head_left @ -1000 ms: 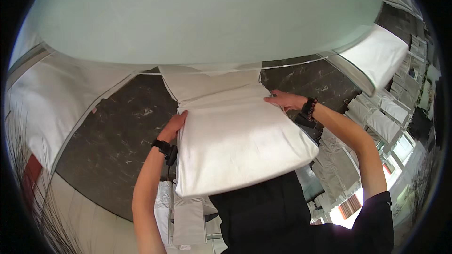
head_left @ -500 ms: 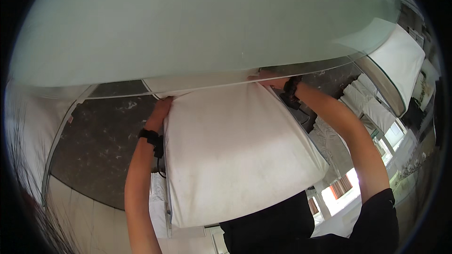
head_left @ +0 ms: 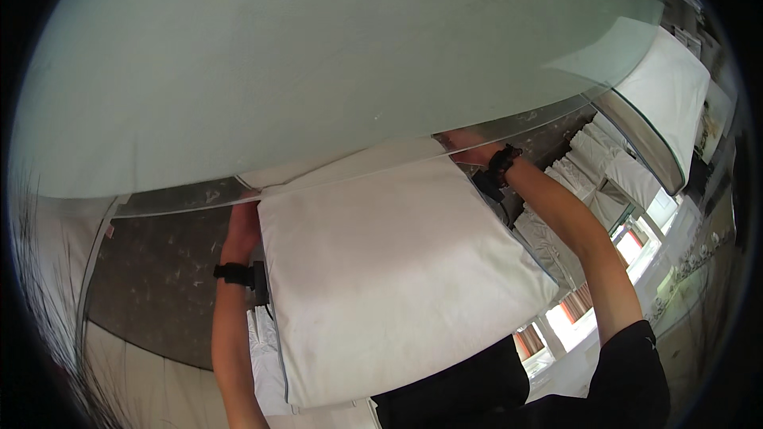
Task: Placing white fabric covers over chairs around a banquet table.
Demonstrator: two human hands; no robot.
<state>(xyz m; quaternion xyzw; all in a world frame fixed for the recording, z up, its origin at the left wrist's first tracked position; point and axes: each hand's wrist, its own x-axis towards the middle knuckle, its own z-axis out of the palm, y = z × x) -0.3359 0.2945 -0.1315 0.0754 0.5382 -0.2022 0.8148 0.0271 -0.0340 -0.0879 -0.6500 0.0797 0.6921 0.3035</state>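
Note:
A white fabric cover (head_left: 389, 270) with thin blue-grey piping along its sides lies spread between my arms, its near end against my black clothing. My left hand (head_left: 245, 218) grips its far left corner. At the far right corner, my right hand (head_left: 469, 149) holds the fabric too. Both hands wear black wrist straps with a small device. The fingertips are partly hidden at the cover's edges and behind a pale translucent sheet or brim (head_left: 334, 56) that fills the upper picture.
Beneath the cover is a dark grey surface (head_left: 159, 270) flecked with lint. Stacks of folded white fabric (head_left: 588, 163) stand to the right. Another white piped piece (head_left: 668, 95) lies at the far right. Pale floor tiles (head_left: 143, 349) show at lower left, windows (head_left: 572, 318) at lower right.
My left hand has shifted left and nearer with its corner, and the cover's far end looks wider and flatter. My right hand has moved slightly right. The pale sheet hangs lower on the left.

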